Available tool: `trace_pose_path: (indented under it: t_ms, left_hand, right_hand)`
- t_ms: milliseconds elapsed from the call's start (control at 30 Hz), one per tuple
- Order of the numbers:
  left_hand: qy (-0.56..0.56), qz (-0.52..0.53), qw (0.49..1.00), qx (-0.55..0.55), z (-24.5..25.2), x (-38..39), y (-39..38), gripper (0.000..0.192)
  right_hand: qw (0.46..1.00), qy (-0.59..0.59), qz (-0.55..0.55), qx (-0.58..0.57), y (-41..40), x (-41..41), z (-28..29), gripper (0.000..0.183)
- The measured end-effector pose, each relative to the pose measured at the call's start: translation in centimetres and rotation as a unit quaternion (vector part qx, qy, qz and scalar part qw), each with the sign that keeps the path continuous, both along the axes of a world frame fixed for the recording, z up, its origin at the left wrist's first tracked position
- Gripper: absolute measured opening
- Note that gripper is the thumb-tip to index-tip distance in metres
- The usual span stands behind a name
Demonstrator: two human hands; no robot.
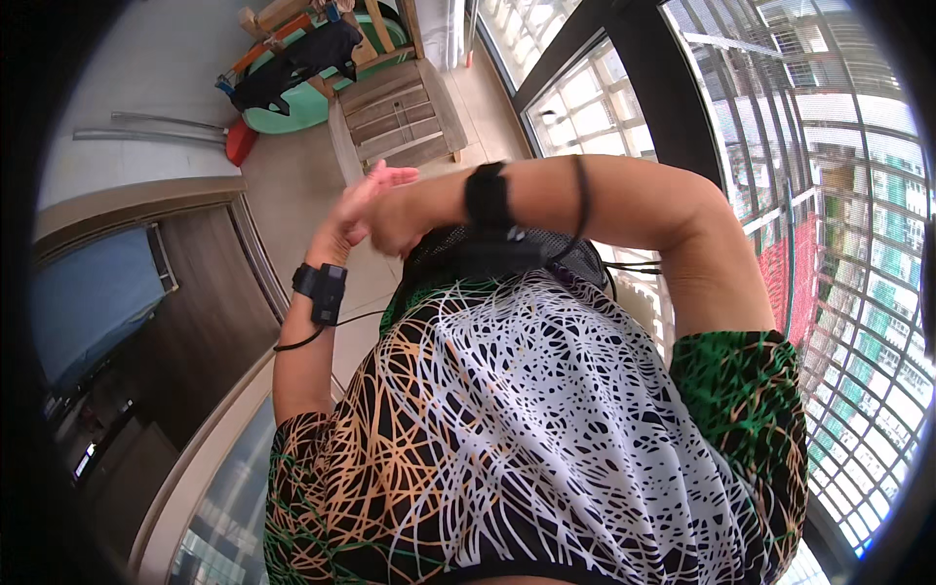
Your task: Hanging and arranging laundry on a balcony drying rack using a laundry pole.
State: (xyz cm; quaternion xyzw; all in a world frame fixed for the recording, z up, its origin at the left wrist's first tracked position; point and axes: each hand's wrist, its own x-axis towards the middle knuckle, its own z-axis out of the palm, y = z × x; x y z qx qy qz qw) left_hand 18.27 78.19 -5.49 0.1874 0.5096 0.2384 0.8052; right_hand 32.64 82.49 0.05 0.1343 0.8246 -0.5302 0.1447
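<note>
Both forearms are raised in front of the patterned shirt (512,409). My left hand (360,203) is up at the centre left, its fingers extended and apart, and I see nothing in it. My right hand (396,223) reaches across from the right and overlaps my left hand at the palm and wrist; it is blurred and bent downward, so its fingers are mostly hidden. Whether the two hands touch cannot be told. A black device is strapped to my left wrist (329,295), and another black band (488,196) with a cable circles my right forearm.
A low slatted wooden bench or table (398,117) stands ahead on the tiled floor. Behind it are a green plastic basin (292,108) and a black cloth (292,69). A red dustpan-like thing (240,142) leans by the left wall. A doorway (212,278) lies left, barred windows (826,219) right.
</note>
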Motion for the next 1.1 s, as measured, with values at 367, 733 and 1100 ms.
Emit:
trace_pose_path:
  t_ms: [367, 733, 1100]
  left_hand:
    - [0.108, -0.072, 0.982, 0.139, 2.6, 0.0, -0.1, 0.038]
    - [0.012, -0.390, 0.827, 0.405, 4.0, 10.1, 5.0, 0.029]
    - [0.194, -0.512, 0.665, 0.508, 5.0, 14.1, 3.6, 0.022]
  right_hand:
    - [0.959, 0.022, -0.268, 0.091, 2.1, 11.1, 2.1, 0.029]
    - [0.916, 0.008, -0.352, -0.193, -6.3, 21.1, 5.3, 0.029]
    - [0.901, -0.052, -0.389, 0.187, -6.9, 20.4, -0.1, 0.031]
